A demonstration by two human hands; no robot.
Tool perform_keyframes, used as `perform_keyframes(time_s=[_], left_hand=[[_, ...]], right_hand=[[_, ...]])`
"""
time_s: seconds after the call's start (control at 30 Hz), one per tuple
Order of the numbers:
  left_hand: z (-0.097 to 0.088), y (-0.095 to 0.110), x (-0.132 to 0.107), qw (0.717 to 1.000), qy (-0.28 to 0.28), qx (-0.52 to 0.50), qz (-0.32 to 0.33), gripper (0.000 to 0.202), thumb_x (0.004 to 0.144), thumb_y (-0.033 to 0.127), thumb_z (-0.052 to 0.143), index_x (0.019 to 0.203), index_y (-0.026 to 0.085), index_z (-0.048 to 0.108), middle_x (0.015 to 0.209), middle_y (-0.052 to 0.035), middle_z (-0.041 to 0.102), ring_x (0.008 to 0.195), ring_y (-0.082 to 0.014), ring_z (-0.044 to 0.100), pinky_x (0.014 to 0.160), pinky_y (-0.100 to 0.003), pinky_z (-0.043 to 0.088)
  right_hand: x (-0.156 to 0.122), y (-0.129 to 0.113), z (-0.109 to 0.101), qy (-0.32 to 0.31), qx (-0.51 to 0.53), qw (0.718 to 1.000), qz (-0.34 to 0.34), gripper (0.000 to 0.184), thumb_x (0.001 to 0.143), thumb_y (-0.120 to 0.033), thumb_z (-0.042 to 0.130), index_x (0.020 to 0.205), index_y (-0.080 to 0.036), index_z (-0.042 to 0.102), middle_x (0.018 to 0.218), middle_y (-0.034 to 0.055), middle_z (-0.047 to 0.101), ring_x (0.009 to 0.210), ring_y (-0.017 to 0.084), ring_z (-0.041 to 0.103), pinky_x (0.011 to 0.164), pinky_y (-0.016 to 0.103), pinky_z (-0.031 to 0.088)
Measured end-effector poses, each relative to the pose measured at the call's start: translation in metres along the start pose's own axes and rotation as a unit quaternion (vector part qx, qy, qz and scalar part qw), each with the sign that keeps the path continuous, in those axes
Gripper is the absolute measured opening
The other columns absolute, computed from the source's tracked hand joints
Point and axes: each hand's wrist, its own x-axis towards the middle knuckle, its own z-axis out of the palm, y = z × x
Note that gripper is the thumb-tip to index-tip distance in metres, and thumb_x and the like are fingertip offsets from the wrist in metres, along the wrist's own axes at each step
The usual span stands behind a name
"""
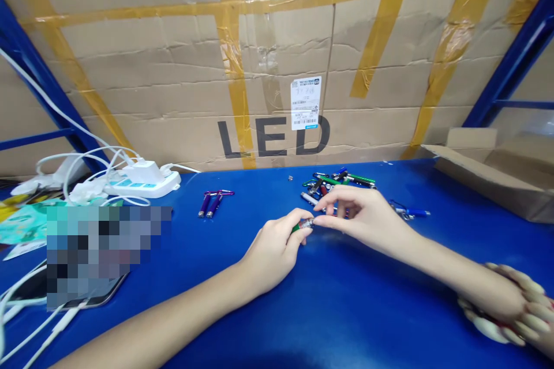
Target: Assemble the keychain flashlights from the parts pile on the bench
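My left hand [274, 248] is closed around a small green keychain flashlight [302, 225], with only its silver tip showing past the fingers. My right hand [359, 213] pinches that silver tip between thumb and forefinger, its other fingers spread above. Both hands rest low over the blue table [329, 311]. Just behind them lies a pile of small flashlights [335, 181] in green, blue, red and silver. Two purple flashlights [210, 204] on clips lie apart to the left.
A white power strip [145, 181] with plugs and white cables sits at the back left. A phone [93, 297] lies at the left front. An open cardboard box [493, 176] stands at the right. A taped cardboard wall marked LED closes the back. A beaded bracelet [511, 311] lies at the right.
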Motion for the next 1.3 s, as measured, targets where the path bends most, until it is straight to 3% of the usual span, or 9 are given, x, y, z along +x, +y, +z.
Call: perform_keyframes(time_s=[0.1,0.23,0.37,0.6,0.73,1.3], left_hand=[[0.0,0.0,0.0,1.0,0.004,-0.005,-0.026,0.018,0.091,0.022,0.038,0.1,0.02,0.054,0.068,0.0035,0.056,0.065,-0.0119,0.054,0.066,-0.022,0.04],[-0.001,-0.001,-0.002,0.999,0.006,-0.011,-0.034,0.02,0.091,0.024,0.038,0.101,0.02,0.055,0.067,0.0029,0.056,0.063,-0.0122,0.055,0.064,-0.021,0.041],[-0.003,0.0,-0.005,0.999,0.006,0.002,-0.039,0.02,0.091,0.025,0.038,0.1,0.021,0.056,0.068,0.0022,0.057,0.064,-0.0131,0.056,0.063,-0.022,0.042],[-0.004,0.001,-0.007,0.998,-0.009,0.031,-0.056,0.025,0.089,0.027,0.039,0.108,0.024,0.056,0.075,-0.0006,0.062,0.068,-0.0159,0.058,0.065,-0.026,0.045],[-0.005,0.002,-0.007,0.998,-0.009,0.028,-0.061,0.024,0.089,0.027,0.04,0.106,0.024,0.057,0.074,0.0002,0.061,0.065,-0.0148,0.057,0.062,-0.024,0.045],[-0.006,0.003,-0.005,0.998,-0.024,0.046,-0.031,0.023,0.09,0.027,0.039,0.102,0.023,0.058,0.069,0.0025,0.058,0.059,-0.0121,0.052,0.057,-0.02,0.039]], right_hand=[[-0.002,0.004,-0.006,0.026,-0.108,0.981,-0.162,0.019,0.082,-0.038,0.061,0.084,-0.021,0.068,0.079,0.0035,0.062,0.06,0.012,0.056,0.055,0.023,0.042],[-0.004,0.013,-0.009,0.043,-0.188,0.949,-0.249,0.017,0.088,-0.031,0.054,0.085,-0.027,0.07,0.083,0.0021,0.062,0.058,0.01,0.057,0.05,0.021,0.039],[-0.004,0.021,-0.006,0.03,-0.19,0.947,-0.256,0.018,0.089,-0.031,0.051,0.092,-0.03,0.069,0.087,0.0029,0.062,0.058,0.011,0.059,0.052,0.022,0.043],[0.0,0.021,-0.003,0.018,-0.163,0.943,-0.29,0.02,0.089,-0.029,0.049,0.086,-0.027,0.069,0.083,0.0052,0.062,0.064,0.014,0.062,0.05,0.02,0.046],[0.001,0.018,-0.002,0.025,-0.165,0.947,-0.275,0.022,0.09,-0.03,0.048,0.086,-0.027,0.069,0.083,0.0056,0.062,0.063,0.014,0.063,0.051,0.019,0.047],[0.0,0.007,-0.004,-0.043,-0.132,0.962,-0.234,0.026,0.094,-0.029,0.043,0.088,-0.022,0.067,0.084,0.0045,0.058,0.057,0.009,0.056,0.054,0.019,0.045]])
